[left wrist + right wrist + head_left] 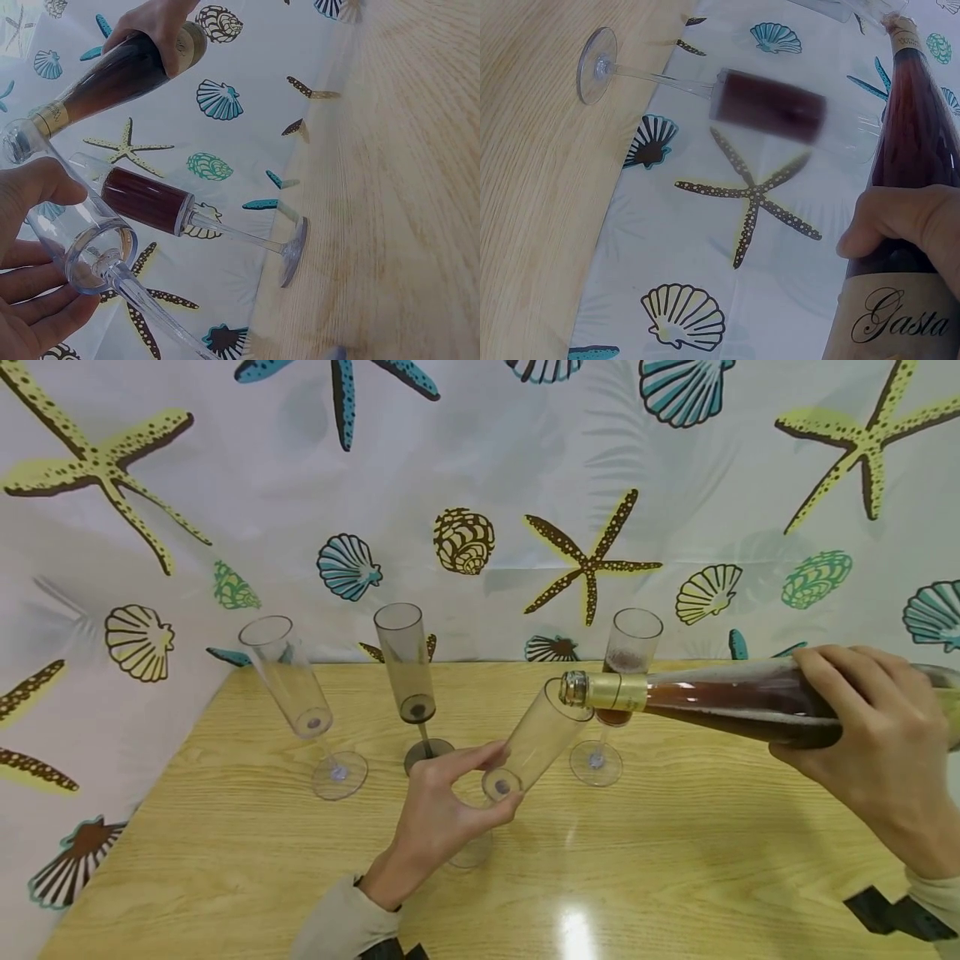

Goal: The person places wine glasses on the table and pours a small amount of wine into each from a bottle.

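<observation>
My left hand (pixel 450 810) grips an empty clear champagne flute (pixel 536 743) low on its bowl, with the flute tilted to the right. In my right hand (pixel 881 735) is a dark wine bottle (pixel 735 697), held almost level around its body. The bottle's mouth lies at the flute's rim, and no liquid shows inside the flute. Just behind stands another flute (pixel 628 664) with dark red drink in its bowl. In the right wrist view, the bottle's label (pixel 904 319) reads "Gasta".
Two empty flutes stand on the left of the wooden table (pixel 225 860): a clear one (pixel 288 681) and a smoky grey one (pixel 407 664). A white curtain (pixel 480 452) with printed shells and starfish hangs along the table's back edge.
</observation>
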Motion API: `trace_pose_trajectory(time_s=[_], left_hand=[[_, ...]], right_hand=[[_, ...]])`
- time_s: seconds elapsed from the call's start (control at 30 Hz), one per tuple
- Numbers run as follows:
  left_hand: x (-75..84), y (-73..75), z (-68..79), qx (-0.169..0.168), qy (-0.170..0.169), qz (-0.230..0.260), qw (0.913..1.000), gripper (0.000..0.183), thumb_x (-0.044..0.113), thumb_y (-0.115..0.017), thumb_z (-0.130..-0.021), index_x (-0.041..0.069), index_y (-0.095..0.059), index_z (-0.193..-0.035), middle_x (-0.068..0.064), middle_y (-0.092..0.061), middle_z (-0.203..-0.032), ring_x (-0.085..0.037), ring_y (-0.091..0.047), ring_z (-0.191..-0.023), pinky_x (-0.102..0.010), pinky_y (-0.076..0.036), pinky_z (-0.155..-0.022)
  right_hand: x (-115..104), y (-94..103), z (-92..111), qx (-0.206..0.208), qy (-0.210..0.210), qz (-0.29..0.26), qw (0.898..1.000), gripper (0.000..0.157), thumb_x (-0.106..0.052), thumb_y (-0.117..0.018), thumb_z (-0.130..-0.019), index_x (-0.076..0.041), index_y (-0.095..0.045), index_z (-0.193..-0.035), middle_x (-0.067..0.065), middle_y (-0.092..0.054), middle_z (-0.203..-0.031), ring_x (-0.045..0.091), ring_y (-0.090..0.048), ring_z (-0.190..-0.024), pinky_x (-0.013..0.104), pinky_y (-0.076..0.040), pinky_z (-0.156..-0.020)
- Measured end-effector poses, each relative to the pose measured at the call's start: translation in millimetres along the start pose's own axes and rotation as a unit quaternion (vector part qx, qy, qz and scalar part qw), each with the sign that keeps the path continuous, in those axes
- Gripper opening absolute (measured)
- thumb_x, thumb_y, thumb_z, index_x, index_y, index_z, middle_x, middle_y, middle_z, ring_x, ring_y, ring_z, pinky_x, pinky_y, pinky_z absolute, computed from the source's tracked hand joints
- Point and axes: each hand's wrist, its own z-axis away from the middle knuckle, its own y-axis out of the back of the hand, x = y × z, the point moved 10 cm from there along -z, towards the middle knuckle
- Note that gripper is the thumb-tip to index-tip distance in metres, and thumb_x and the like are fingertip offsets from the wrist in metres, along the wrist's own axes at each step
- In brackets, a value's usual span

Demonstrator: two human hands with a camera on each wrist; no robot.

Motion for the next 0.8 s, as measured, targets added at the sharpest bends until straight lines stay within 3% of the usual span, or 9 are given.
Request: trace_pose_trajectory(time_s=[0.23, 0.37, 0.6, 0.8], left_hand=[[0.1, 0.3, 0.0, 0.002, -0.002, 0.005, 1.0, 0.044, 0.006, -0.081, -0.073, -0.001, -0.07, -0.114, -0.009, -0.073, -0.102, -0.02, -0.07, -0.091, -0.036, -0.057, -0.079], [0.3, 0.5, -0.3, 0.002, 0.0, 0.002, 1.0, 0.043, 0.007, -0.081, -0.073, 0.0, -0.07, -0.114, -0.008, -0.073, -0.102, -0.02, -0.07, -0.09, -0.036, -0.057, -0.079], [1.4, 1.2, -0.8, 0.002, -0.002, -0.002, 1.0, 0.044, 0.008, -0.082, -0.073, -0.001, -0.07, -0.114, -0.009, -0.073, -0.102, -0.02, -0.07, -0.09, -0.035, -0.057, -0.079], [1.1, 2.3, -0.8, 0.004, -0.004, -0.002, 1.0, 0.044, 0.007, -0.082, -0.072, -0.001, -0.07, -0.114, -0.009, -0.073, -0.1, -0.02, -0.07, -0.089, -0.036, -0.058, -0.077]], right_hand=[[-1.1, 3.6, -3.0, 0.0, 0.003, -0.006, 1.0, 0.109, -0.004, -0.091, -0.019, 0.0, -0.058, -0.122, 0.029, -0.057, -0.116, 0.051, -0.048, -0.109, 0.063, -0.035, -0.098], [-3.3, 4.1, -5.3, -0.012, 0.013, 0.005, 1.0, 0.103, -0.007, -0.091, -0.027, 0.001, -0.057, -0.124, 0.029, -0.057, -0.116, 0.051, -0.048, -0.108, 0.059, -0.035, -0.103], [-5.7, 2.6, -6.6, -0.011, 0.014, 0.007, 1.0, 0.113, -0.007, -0.091, -0.017, 0.001, -0.056, -0.124, 0.03, -0.056, -0.117, 0.051, -0.047, -0.108, 0.064, -0.035, -0.098], [-9.3, 3.3, -9.1, -0.005, 0.011, -0.001, 1.0, 0.111, -0.004, -0.094, -0.016, 0.001, -0.058, -0.121, 0.03, -0.057, -0.116, 0.052, -0.048, -0.107, 0.065, -0.036, -0.094]])
